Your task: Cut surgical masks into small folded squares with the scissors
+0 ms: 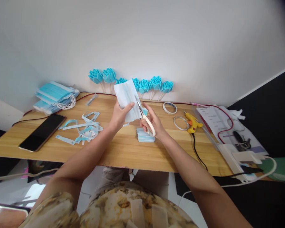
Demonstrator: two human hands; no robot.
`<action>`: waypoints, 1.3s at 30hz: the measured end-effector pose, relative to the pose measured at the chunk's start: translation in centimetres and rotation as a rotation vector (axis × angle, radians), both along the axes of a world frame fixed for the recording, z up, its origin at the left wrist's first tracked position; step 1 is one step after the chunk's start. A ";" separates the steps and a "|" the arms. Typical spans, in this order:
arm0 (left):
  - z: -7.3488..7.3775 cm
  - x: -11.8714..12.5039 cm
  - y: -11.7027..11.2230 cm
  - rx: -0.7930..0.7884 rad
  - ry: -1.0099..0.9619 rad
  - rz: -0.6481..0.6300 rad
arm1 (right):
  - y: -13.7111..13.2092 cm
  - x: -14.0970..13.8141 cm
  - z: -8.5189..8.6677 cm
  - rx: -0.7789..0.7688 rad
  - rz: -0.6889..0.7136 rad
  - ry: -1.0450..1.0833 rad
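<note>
My left hand (pixel 121 114) grips a pale blue-white face mask sheet (pixel 126 93) by its lower left side, thumb across its front. In my right hand (pixel 154 122) is a pair of scissors with white handles (pixel 149 125); the blades lie along the sheet's right edge. Whether they are cutting into it I cannot tell. Below the right hand, a small stack of cut mask pieces (pixel 145 136) rests on the wooden table (pixel 123 152). A heap of trimmed mask strips (pixel 85 128) lies left of the hands.
Several blue flowers on sticks (pixel 144 86) lean against the wall. At left are a pile of masks (pixel 53 95) and a phone (pixel 42 132). To the right lie a tape roll (pixel 170 108), a yellow glue gun (pixel 193 123), papers (pixel 212 115) and a power strip (pixel 232 161) with cables.
</note>
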State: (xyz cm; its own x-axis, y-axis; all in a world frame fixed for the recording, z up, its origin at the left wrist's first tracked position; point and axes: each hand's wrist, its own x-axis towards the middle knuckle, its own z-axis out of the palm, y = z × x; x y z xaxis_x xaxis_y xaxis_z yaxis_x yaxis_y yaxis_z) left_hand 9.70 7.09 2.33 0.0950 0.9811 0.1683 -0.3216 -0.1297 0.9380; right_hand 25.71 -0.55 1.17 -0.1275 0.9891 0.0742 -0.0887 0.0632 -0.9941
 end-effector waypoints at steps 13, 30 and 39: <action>-0.1 0.0 0.2 0.019 0.026 0.027 | 0.2 0.0 -0.3 0.003 -0.008 -0.069; -0.4 0.3 -0.2 0.015 0.018 -0.006 | -0.3 -0.1 0.4 0.040 -0.020 -0.084; -0.2 0.2 -0.2 0.020 0.038 -0.005 | -0.4 0.0 0.5 0.004 -0.036 -0.083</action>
State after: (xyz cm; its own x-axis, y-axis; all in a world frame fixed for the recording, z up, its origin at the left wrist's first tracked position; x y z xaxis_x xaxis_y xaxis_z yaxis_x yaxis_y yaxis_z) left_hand 9.94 6.84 2.09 0.1070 0.9772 0.1836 -0.2864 -0.1465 0.9469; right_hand 25.67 -0.93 1.69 -0.0980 0.9928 0.0684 -0.0034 0.0684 -0.9977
